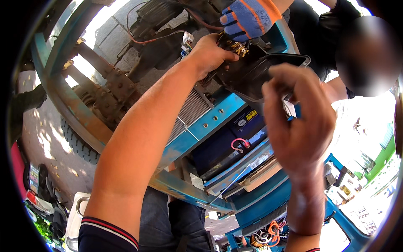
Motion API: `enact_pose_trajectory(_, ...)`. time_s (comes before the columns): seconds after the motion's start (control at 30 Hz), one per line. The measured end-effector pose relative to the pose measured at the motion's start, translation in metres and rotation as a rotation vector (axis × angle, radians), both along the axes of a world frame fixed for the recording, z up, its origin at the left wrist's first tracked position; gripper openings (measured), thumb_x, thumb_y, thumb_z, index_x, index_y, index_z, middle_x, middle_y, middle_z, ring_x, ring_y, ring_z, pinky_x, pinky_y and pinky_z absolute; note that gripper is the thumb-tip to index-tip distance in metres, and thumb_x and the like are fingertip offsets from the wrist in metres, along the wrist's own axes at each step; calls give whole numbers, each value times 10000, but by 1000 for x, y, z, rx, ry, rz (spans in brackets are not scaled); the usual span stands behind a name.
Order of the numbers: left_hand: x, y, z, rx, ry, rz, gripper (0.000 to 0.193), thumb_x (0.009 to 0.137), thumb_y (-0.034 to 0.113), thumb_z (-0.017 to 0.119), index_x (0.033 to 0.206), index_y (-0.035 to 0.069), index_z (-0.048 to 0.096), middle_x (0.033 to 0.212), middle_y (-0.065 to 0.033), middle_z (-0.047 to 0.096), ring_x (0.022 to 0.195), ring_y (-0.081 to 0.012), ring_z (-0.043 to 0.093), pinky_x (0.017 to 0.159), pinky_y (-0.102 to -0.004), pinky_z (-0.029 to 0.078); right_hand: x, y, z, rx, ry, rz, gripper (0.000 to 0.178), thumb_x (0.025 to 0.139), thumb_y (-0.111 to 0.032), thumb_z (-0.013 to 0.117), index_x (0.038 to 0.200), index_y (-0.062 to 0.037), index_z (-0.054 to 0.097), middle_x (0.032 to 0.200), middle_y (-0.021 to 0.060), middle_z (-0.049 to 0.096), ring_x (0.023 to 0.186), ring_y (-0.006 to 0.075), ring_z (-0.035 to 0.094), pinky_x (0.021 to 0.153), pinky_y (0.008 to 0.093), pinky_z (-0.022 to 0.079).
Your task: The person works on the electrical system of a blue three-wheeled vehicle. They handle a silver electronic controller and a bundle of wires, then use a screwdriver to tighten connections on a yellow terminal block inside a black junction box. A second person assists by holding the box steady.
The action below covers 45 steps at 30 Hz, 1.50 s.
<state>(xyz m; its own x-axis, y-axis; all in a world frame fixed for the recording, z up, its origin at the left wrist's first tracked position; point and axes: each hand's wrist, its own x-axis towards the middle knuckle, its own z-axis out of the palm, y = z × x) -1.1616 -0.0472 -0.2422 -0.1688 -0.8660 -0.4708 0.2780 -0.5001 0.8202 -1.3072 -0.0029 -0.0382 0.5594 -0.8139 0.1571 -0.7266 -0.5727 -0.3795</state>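
Observation:
My left hand reaches over the blue metal frame, its fingers closed around dark cables with brass-coloured terminals. Another person's hand in a blue and orange glove touches the same cluster from above. White and blue plug connectors hang beside my left wrist. Nearer the camera, my right hand is raised with its fingers curled. Motion blurs it, and whether it holds anything does not show. Behind its fingers lies a black tray-like cover.
Dark blue batteries with a pink cable sit inside the frame below a finned metal part. A tyre stands at left. Another person leans in at upper right. Orange wiring lies near the bottom.

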Motion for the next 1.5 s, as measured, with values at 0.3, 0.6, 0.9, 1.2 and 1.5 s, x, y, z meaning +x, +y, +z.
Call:
enact_pose_trajectory(0.3, -9, -5, 5, 37, 30, -41, 399, 851, 25, 786, 1229, -13, 664, 1077, -67, 728, 867, -125, 676, 659, -264, 566, -52, -93, -38, 154, 22, -295, 254, 904, -157, 694, 1079, 21, 744, 849, 138, 734, 796, 203, 710, 779, 319, 548)
enact_pose_trajectory(0.6, -1, -2, 5, 27, -15, -40, 475, 853, 35, 799, 1288, -24, 618, 1106, -82, 704, 886, -135, 673, 665, -276, 570, -89, -14, -31, -72, -432, -370, 112, 1002, -95, 668, 951, 3, 654, 818, 17, 615, 713, 41, 527, 660, 227, 452)
enact_pose_trajectory(0.9, -15, -7, 8, 21, -39, -101, 488, 862, 58, 807, 1299, -7, 601, 1119, -65, 691, 912, -129, 667, 680, -257, 570, -285, 29, -84, 245, 560, -615, 315, 905, -210, 753, 906, 32, 552, 838, 207, 619, 767, 373, 600, 734, 457, 489)
enact_pose_trajectory(1.2, -7, -4, 16, 86, -62, -69, 475, 861, 41, 802, 1287, 3, 598, 1099, -55, 692, 892, -121, 669, 671, -252, 572, -274, -14, -101, 487, 839, -582, 327, 907, -177, 706, 1083, 81, 610, 1084, 317, 694, 1043, 448, 691, 916, 510, 540)
enact_pose_trajectory(1.5, -13, -5, 15, 91, -99, -78, 522, 840, 97, 834, 1304, 35, 601, 1044, -9, 691, 766, -85, 647, 594, -201, 507, -289, -21, -111, 452, 1054, -457, 224, 830, 5, 661, 1049, 50, 647, 1064, 283, 721, 977, 418, 728, 869, 465, 585)
